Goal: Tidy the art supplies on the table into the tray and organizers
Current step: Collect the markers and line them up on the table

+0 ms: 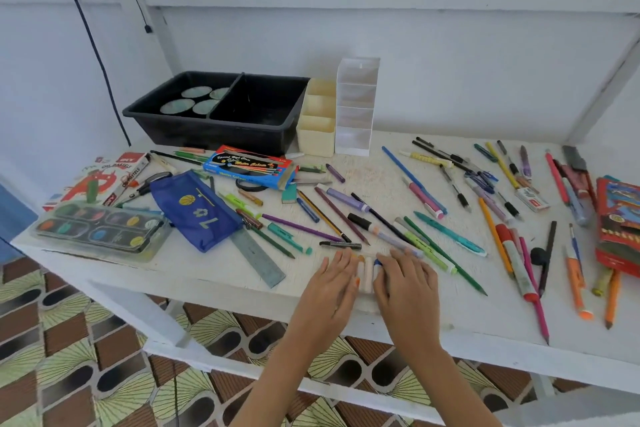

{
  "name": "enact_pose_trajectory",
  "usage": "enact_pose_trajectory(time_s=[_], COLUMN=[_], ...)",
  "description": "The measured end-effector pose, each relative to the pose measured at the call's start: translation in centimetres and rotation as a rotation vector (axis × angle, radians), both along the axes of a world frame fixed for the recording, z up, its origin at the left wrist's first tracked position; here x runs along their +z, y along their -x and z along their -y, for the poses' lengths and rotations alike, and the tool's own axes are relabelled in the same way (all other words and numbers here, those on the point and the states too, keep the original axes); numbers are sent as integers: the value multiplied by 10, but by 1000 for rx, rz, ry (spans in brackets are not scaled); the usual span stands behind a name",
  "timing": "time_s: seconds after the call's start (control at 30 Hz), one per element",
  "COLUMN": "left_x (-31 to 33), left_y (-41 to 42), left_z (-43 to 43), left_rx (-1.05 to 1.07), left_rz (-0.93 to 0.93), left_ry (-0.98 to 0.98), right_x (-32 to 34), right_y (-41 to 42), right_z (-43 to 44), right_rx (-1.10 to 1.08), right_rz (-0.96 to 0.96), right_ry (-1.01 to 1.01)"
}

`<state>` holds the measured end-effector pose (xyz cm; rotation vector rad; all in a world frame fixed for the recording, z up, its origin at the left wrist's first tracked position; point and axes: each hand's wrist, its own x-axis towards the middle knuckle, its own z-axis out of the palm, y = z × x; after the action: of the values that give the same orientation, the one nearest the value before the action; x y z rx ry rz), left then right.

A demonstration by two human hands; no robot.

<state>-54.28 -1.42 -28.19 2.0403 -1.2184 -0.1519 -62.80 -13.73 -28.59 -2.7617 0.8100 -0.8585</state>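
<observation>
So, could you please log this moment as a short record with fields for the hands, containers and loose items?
left hand: fingers straight, against pale markers
right hand: fingers straight, on their other side
black tray: back left, round discs in left compartment
organizers: cream organizer and white organizer upright beside tray
loose on table: pens and pencils, blue pouch, paint set, ruler

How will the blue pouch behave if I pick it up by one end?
Probably floppy: the blue pouch looks like thin fabric and lies flat, so it should sag. Likely light, since it shows little bulge. It overlaps the steel ruler, which may shift when it lifts.
</observation>
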Motion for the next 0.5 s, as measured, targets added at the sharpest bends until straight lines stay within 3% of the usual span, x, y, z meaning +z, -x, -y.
enact_pose_trajectory(time_s=[0.23, 0.37, 0.5], left_x=[24, 37, 50], left_y=[-17, -52, -98], left_z=[-10, -24, -40], left_rx=[276, 500, 727], left_rz=[-42, -76, 2], left_ry=[211, 274, 294], right_x=[37, 52, 61], right_y=[-39, -88, -142], right_z=[-15, -24, -32], right_rx=[167, 315, 446], right_rz=[145, 125, 36], right_ry=[-166, -283, -334])
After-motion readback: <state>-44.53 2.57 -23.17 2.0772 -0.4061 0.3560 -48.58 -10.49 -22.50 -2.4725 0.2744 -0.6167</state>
